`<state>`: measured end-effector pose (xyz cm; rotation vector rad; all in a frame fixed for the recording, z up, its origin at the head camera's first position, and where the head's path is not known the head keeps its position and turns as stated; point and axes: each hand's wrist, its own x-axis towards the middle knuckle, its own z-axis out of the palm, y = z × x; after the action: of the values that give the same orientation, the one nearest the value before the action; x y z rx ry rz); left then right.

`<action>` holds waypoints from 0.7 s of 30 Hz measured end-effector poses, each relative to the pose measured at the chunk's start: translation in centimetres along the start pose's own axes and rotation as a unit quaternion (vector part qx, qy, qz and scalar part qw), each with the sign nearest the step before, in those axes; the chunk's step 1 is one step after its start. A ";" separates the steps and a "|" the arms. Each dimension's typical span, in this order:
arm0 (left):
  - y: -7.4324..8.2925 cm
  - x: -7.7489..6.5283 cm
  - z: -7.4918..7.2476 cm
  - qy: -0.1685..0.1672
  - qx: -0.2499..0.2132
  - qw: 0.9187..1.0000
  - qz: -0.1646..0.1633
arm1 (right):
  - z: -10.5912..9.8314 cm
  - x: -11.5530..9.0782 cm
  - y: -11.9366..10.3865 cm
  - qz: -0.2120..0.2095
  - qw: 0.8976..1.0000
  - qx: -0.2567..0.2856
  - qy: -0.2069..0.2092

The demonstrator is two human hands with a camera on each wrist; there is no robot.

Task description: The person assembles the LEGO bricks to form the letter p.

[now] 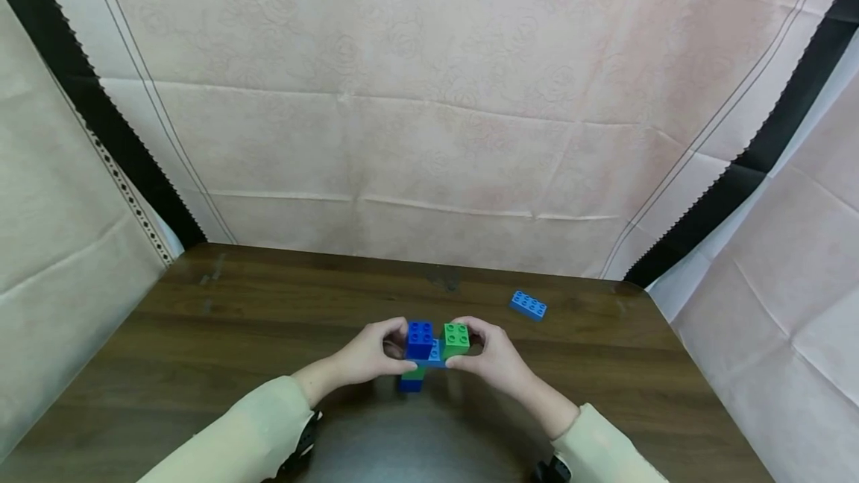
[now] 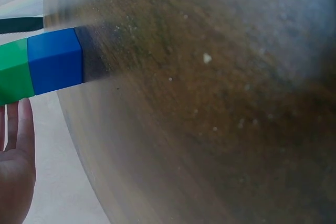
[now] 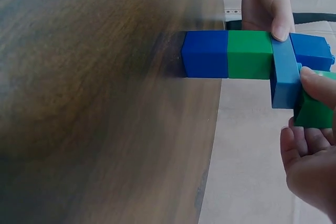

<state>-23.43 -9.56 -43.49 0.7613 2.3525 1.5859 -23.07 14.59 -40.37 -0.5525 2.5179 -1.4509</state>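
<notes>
Both sides held — the left hand (image 1: 365,352) pinches the stack (image 1: 429,361), smooth, boxy, studded blocks in blue and green, centred between the hands; the right hand (image 1: 498,355) grasps its upper green block (image 1: 456,338), thumb opposite fingers. Beyond — a loose blue brick (image 1: 528,305) on wood-grained table (image 1: 201,364).

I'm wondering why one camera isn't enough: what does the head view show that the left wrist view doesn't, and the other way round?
Only the head view shows the right hand, the upper dark blue brick, the upper green brick, the middle light blue brick and a loose blue brick on the table.

Only the left wrist view shows pale specks against the wood.

Both show the left hand, the table, the lower green brick and the lower dark blue brick.
</notes>
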 end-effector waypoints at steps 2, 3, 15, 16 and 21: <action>0.1 0.0 0.0 0.000 -0.002 1.000 0.000 | -0.1 0.0 0.1 0.002 1.000 0.000 -0.007; 0.1 0.0 0.0 0.000 -0.001 1.000 0.000 | -0.1 0.0 0.1 0.002 1.000 0.000 -0.010; 0.0 -0.1 -0.1 0.003 0.010 1.000 0.000 | -0.3 0.0 0.0 -0.018 0.999 -0.012 -0.039; 0.1 -0.1 -0.1 0.002 0.012 1.000 -0.001 | -0.4 0.0 0.1 -0.021 0.999 -0.015 -0.045; 0.2 0.0 -0.1 -0.001 0.012 1.000 -0.006 | -1.2 0.1 0.8 -0.035 0.998 -0.017 -0.055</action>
<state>-23.44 -9.63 -43.30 0.7520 2.3741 1.5561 -23.72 15.86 -40.50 -0.7128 2.4647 -1.3629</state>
